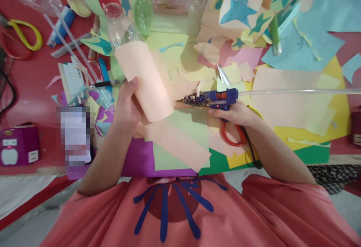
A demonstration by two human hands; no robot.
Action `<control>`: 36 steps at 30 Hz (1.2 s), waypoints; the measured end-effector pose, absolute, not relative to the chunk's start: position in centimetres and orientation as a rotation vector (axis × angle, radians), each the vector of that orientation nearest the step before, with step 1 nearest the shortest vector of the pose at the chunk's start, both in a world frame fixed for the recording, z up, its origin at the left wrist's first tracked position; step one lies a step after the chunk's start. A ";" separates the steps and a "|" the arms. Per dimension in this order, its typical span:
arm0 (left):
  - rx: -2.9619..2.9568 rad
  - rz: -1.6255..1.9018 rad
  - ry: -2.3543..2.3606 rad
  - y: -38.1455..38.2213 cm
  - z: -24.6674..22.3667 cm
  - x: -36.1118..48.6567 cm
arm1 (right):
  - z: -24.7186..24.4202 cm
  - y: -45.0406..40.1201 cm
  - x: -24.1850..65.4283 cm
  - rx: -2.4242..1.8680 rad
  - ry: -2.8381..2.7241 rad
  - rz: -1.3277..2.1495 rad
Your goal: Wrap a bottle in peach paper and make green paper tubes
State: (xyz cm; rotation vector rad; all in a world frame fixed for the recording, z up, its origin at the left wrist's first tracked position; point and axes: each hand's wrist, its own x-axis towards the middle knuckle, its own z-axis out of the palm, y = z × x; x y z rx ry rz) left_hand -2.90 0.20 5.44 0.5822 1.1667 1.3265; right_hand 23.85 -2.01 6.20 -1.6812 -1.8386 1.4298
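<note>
Bottle, sleeved in pale paper, slanted across the centre-left, clamped in the left hand with the thumb on the paper. The right hand was closed on the glue gun, its debris-crusted nozzle pointing left, near the paper. Debris risked soiling the paper; a leftward slip risked burning the left hand.

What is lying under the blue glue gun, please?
Scissors: the blades and a red handle loop show, but the glue gun and right hand cover their middle.
</note>
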 end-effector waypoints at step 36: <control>0.576 1.290 1.098 0.0 6.1 -2.7 | 6.1 -1.9 23.8 -1.688 -1.876 1.469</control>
